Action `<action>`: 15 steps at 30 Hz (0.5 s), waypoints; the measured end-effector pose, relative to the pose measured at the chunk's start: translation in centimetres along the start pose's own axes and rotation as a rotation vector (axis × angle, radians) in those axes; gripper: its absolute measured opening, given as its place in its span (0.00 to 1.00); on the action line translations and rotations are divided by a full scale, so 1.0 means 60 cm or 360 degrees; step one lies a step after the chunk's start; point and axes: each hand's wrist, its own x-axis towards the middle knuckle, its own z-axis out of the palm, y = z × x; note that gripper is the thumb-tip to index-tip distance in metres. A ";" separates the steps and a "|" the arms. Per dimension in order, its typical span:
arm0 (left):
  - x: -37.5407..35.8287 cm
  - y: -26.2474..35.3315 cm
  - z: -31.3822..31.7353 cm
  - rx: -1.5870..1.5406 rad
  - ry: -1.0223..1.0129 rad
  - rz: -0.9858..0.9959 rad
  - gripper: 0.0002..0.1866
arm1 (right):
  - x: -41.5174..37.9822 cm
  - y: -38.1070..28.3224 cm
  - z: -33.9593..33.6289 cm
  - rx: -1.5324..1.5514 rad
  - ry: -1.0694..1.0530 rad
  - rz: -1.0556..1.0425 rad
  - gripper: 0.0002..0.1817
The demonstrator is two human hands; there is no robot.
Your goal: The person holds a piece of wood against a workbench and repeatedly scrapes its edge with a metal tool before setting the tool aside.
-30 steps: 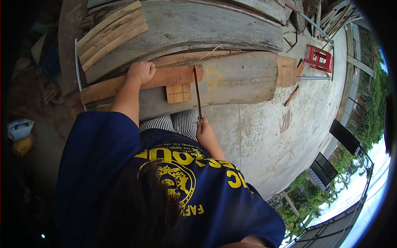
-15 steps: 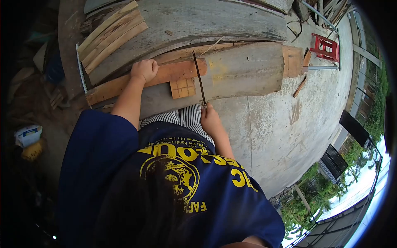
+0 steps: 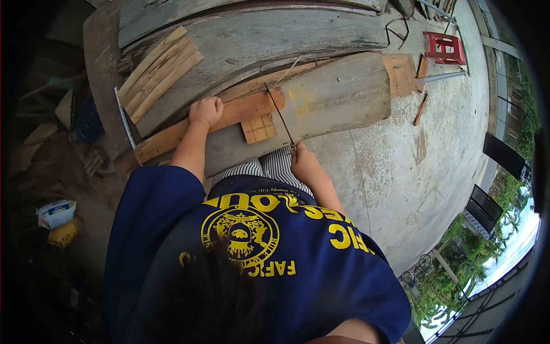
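Observation:
My left hand (image 3: 206,111) is closed over a reddish-brown wooden board (image 3: 240,111), pressing it against a wide grey plank. My right hand (image 3: 306,163), close to my lap, grips the near end of a saw; its fingers wrap a handle that is mostly hidden. The saw's thin dark blade (image 3: 279,114) lies slantwise across the board near its right end, tip pointing away from me. Just below the board, a small light wooden block (image 3: 258,128) with lines on it rests on the grey plank (image 3: 344,92).
Several light wooden strips (image 3: 163,77) lie at upper left beside a long metal ruler (image 3: 124,117). Large weathered planks (image 3: 252,40) extend behind the board. A red plastic stool (image 3: 444,48) and loose wood scraps (image 3: 421,109) are on the concrete floor (image 3: 395,172) at right.
The saw has slid slightly towards me and its blade slants more. My left hand stays on the board. The whole view has shifted and turned a little.

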 end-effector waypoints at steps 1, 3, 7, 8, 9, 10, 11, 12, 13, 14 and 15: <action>0.000 0.002 0.001 -0.0034 0.0018 -0.0019 0.17 | -0.035 0.012 -0.019 -0.0039 -0.0021 -0.0016 0.13; 0.000 0.003 -0.002 -0.0033 0.0030 -0.0006 0.18 | -0.097 0.038 -0.057 -0.0111 -0.0091 0.0003 0.13; -0.003 0.009 -0.008 0.0019 0.0021 -0.0023 0.18 | -0.166 0.090 -0.093 -0.0018 0.0217 0.0226 0.13; -0.004 0.011 -0.012 0.0024 0.0051 -0.0005 0.18 | -0.170 0.102 -0.092 0.0045 0.0359 0.0288 0.14; -0.006 0.013 -0.012 0.0015 0.0046 -0.0009 0.19 | -0.172 0.107 -0.091 0.0058 0.0385 0.0268 0.14; -0.008 0.013 -0.012 0.0013 0.0043 -0.0020 0.20 | -0.170 0.110 -0.090 0.0050 0.0454 0.0277 0.14; -0.008 0.013 -0.012 0.0038 0.0073 -0.0016 0.20 | -0.167 0.113 -0.085 0.0052 0.0518 0.0286 0.13; -0.009 0.015 -0.010 0.0054 0.0094 -0.0008 0.20 | -0.157 0.118 -0.075 0.0091 0.0532 0.0261 0.14; -0.009 0.013 -0.005 0.0076 0.0105 0.0010 0.21 | -0.149 0.113 -0.067 0.0139 0.0539 0.0250 0.14; -0.012 0.008 0.001 0.0081 0.0170 0.0039 0.23 | -0.145 0.105 -0.059 0.0120 0.0508 0.0192 0.14; -0.022 0.012 -0.013 0.0126 0.0157 0.0074 0.23 | -0.145 0.097 -0.052 0.0101 0.0475 0.0146 0.14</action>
